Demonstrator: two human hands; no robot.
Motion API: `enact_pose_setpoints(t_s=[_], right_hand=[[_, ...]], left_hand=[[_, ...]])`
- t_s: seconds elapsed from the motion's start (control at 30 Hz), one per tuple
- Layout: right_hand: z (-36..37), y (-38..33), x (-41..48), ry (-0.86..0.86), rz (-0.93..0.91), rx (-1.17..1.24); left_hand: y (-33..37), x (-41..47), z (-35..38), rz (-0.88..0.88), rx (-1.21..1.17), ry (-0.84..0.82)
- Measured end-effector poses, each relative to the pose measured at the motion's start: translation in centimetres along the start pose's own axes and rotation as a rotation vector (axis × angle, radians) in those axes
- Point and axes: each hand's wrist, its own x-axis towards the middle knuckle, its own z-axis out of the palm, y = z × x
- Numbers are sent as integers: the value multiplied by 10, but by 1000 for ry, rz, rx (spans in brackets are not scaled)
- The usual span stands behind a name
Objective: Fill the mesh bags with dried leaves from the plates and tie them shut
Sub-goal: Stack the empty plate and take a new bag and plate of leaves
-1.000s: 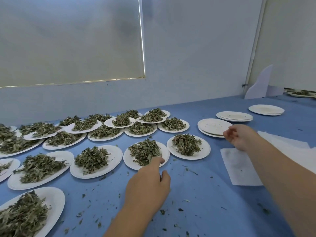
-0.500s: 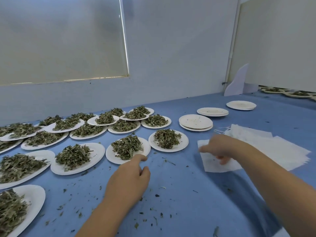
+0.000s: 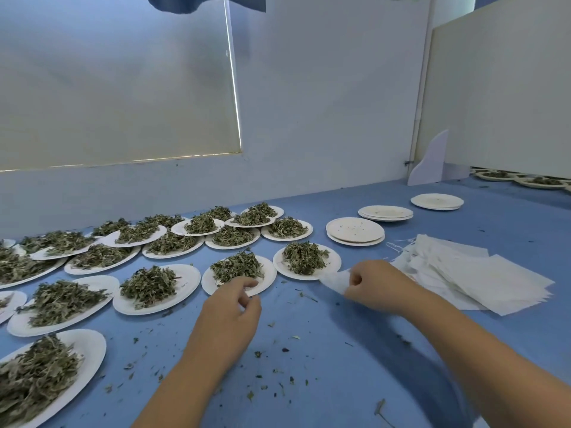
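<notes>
Right hand (image 3: 375, 285) pinches mesh bag (image 3: 335, 281), bag trailing leftward toward plate (image 3: 268, 278); left hand (image 3: 230, 307) nearer plate, fingers loosely curled, holding nothing

From my feed I see two bare forearms with no sleeves in view. The left hand (image 3: 228, 307) and right hand (image 3: 375, 284) wear no gloves. I spot no rings, watch or bands on either wrist.
</notes>
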Motion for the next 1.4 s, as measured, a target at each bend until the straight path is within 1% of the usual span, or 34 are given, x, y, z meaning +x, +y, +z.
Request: enact_pose_setpoints(t_s=[0.13,0.2,0.23,0.3,0.37,0.43,0.5,0.57,0.63,0.77,0.83,0.93,1.0,1.07,1.1,1.2,1.3,1.4], right_hand=[[-29,-24,-33,-141,-266,263],[-39,-37,-46,-205,-377,405],[-42,-43,-50,-209,-420,463],[-45,-54,-54,-178,-471,563],[-46,-65,-54,-151,-480,659],[-44,-77,-52,-160,-469,765],[-40,-91,-48,-211,-436,913],[-34,-107,-44,-283,-422,1024],[-24,-125,-41,-346,-446,1078],[-1,-166,-39,-465,-452,1148],[12,-186,-40,-514,-442,1159],[32,-214,-43,-582,-394,1181],[44,-234,-41,-600,-326,1151],[57,-251,-37,-571,-240,1020],[64,-258,-34,-543,-217,908],[88,-276,-30,-487,-227,556],[110,-294,-26,-499,-196,406],[119,-310,-23,-461,-212,320]], left_hand=[[6,-3,-6,93,-115,13],[11,-5,-10,101,-226,-26],[14,-6,-13,98,-298,-41],[16,-9,-20,97,-487,-52],[15,-12,-33,88,-666,-68],[14,-19,-51,79,-777,-134],[12,-28,-67,54,-745,-160],[9,-39,-81,13,-621,-134],[6,-49,-94,-53,-550,-110],[-1,-66,-129,-166,-539,-38],[-7,-73,-150,-204,-493,-16],[-20,-81,-178,-275,-326,4],[-28,-86,-194,-295,-283,74],[-34,-90,-210,-308,-303,156],[-37,-91,-218,-319,-329,191],[-44,-94,-236,-347,-436,287],[-52,-97,-247,-346,-446,370],[-57,-101,-252,-344,-476,458]])
